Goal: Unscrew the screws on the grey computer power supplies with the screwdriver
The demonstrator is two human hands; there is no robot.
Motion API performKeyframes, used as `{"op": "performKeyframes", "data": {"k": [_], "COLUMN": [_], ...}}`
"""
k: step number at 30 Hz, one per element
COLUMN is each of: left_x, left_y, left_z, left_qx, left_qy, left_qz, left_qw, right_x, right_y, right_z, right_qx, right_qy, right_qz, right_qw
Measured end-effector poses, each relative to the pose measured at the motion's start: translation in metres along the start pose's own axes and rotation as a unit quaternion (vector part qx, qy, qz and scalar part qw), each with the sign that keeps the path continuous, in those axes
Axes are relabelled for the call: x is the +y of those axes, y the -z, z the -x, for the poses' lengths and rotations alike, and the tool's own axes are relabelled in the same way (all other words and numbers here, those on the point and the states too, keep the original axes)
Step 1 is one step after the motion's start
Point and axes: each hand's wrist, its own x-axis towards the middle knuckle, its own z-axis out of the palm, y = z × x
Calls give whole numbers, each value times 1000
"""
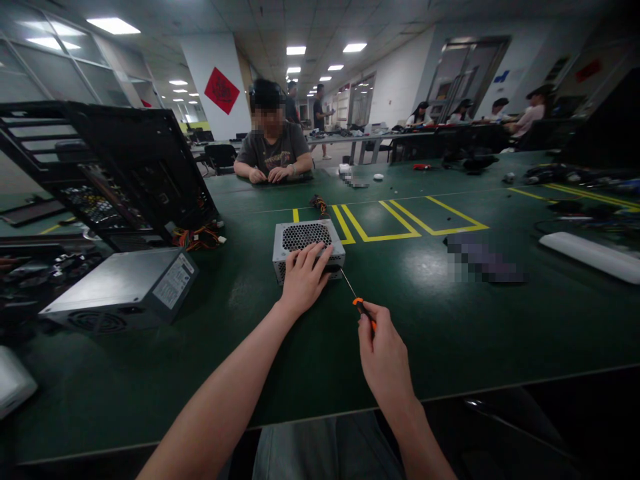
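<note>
A grey metal computer power supply (307, 237) with a honeycomb grille on top sits on the green table. My left hand (303, 279) lies over its near edge, fingers spread and resting on the casing. Part of the near face is hidden behind that hand. In my right hand (384, 347) is a screwdriver (358, 302) with an orange and black handle, its fingers closed round the grip. The thin shaft slants up and left, and its tip is at the near right corner of the power supply. Whether the tip sits in a screw I cannot tell.
Left of my hands lies a second, larger power supply (120, 287), with an open black computer case (115, 173) behind it. Yellow tape (385, 237) marks the table. A white bar (590, 257) and cables are at the right. A person (274, 150) sits opposite.
</note>
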Motion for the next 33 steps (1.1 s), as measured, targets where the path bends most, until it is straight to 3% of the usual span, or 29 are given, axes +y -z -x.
{"op": "performKeyframes", "data": {"k": [18, 27, 33], "left_x": [1, 0, 0], "left_y": [1, -1, 0], "left_z": [0, 0, 0], "left_qx": [-5, -1, -5], "left_qy": [4, 6, 4], "left_qz": [-6, -2, 1], "left_qw": [1000, 1000, 1000], "right_x": [3, 0, -1], "right_y": [-2, -3, -1], "right_z": [1, 5, 4], "right_qx": [16, 60, 25], "right_qy": [23, 62, 40], "right_qz": [6, 88, 69], "right_qw": [1000, 992, 997]}}
